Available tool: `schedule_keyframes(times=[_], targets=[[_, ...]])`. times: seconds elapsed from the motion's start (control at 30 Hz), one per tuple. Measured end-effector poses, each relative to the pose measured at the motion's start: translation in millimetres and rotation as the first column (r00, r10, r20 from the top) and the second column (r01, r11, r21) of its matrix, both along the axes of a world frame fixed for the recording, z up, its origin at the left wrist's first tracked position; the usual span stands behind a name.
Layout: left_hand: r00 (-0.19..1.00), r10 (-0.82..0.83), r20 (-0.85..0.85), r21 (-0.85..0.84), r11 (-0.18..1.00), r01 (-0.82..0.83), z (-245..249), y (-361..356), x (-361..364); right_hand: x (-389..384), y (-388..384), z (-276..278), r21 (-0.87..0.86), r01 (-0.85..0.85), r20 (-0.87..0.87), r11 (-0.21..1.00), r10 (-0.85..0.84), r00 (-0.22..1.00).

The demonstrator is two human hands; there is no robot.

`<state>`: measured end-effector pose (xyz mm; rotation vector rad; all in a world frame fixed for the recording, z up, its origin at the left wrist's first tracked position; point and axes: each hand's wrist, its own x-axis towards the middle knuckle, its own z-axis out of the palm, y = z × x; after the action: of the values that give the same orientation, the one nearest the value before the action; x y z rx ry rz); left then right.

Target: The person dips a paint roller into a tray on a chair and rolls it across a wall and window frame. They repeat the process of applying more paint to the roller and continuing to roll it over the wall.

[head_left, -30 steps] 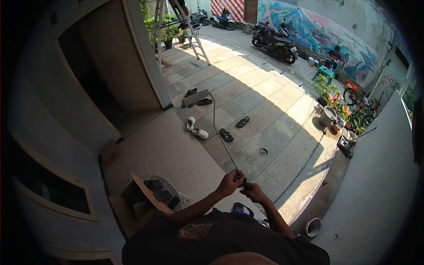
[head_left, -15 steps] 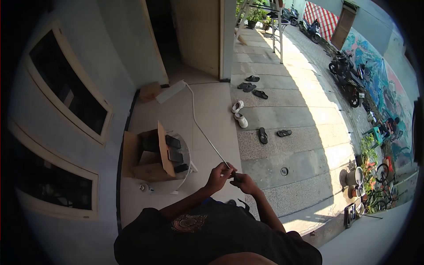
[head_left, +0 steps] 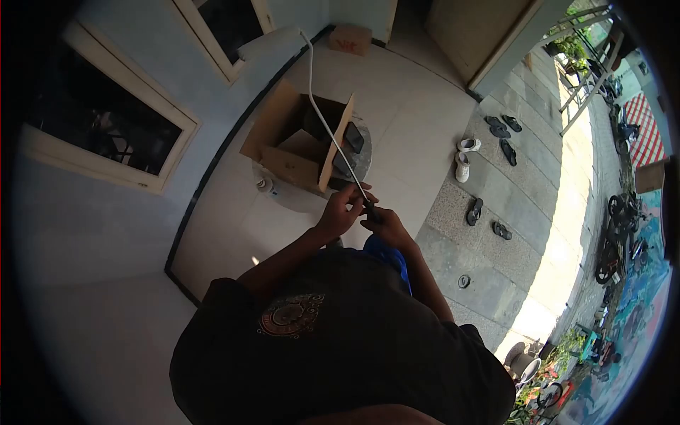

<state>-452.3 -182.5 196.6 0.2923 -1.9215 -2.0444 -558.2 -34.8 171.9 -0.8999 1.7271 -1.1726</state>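
A long-handled paint roller has a white roller head (head_left: 270,42) and a thin bent metal rod (head_left: 327,126). The head lies over the wall beside a window, at the upper left. My left hand (head_left: 344,210) has its fingers closed around the lower part of the rod. Just to its right, my right hand (head_left: 387,225) is wrapped round the dark handle (head_left: 370,210) at the rod's lower end. The two hands are close together in front of my dark shirt.
An open cardboard box (head_left: 290,166) stands on a round table (head_left: 363,152) with dark items beside it. A small brown box (head_left: 350,40) is by the wall. Several sandals and white clogs (head_left: 462,167) lie to the right. A metal ladder (head_left: 584,85) stands at the upper right.
The view has turned and shifted toward the left wall. Both hands still hold the roller, whose head now appears against the wall near the window instead of over the floor.
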Motion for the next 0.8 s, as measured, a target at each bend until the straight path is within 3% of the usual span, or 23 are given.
schedule_keyframes(times=[0.07, 0.23, 0.3, 0.37, 0.4, 0.53, 0.6, 0.7, 0.8], targets=[[0.996, 0.087, 0.016, -0.013, 0.996, -0.087, 0.5, -6.7, 6.5, -2.6, -15.3, -5.6, 0.035, -0.119, -0.008, 0.992, 0.119, 0.993], [0.929, 0.370, 0.019, -0.127, 0.922, -0.365, -10.5, -6.9, 10.3, -19.9, -46.9, -10.1, 0.024, -0.336, 0.193, 0.942, 0.325, 0.926], [0.876, 0.480, 0.049, -0.126, 0.873, -0.472, -10.0, -2.6, 6.5, -35.4, -62.5, -15.7, -0.009, -0.457, 0.112, 0.890, 0.455, 0.883], [0.801, 0.599, 0.018, -0.110, 0.797, -0.593, -6.4, 3.0, 2.0, -50.3, -76.4, -9.3, 0.142, -0.563, 0.131, 0.814, 0.549, 0.826], [0.768, 0.640, 0.035, -0.117, 0.765, -0.633, -3.5, 6.5, 1.1, -55.0, -82.2, -5.9, 0.090, -0.591, 0.115, 0.802, 0.581, 0.806], [0.590, 0.805, 0.072, -0.061, 0.594, -0.803, -4.3, 27.8, -4.4, -74.4, -102.3, -4.1, 0.042, -0.787, 0.090, 0.615, 0.783, 0.616], [0.489, 0.868, 0.089, 0.011, 0.490, -0.872, -13.1, 47.7, -7.1, -74.5, -106.3, 4.0, 0.127, -0.874, 0.292, 0.469, 0.824, 0.485], [0.339, 0.932, 0.126, 0.062, 0.334, -0.941, -17.7, 87.2, -0.2, -59.6, -91.3, -0.8, 0.120, -0.934, 0.437, 0.335, 0.827, 0.353], [0.187, 0.965, 0.183, 0.085, 0.174, -0.981, -22.0, 128.4, 20.2, -31.5, -71.5, -8.8, 0.135, -0.974, 0.450, 0.184, 0.864, 0.225]])
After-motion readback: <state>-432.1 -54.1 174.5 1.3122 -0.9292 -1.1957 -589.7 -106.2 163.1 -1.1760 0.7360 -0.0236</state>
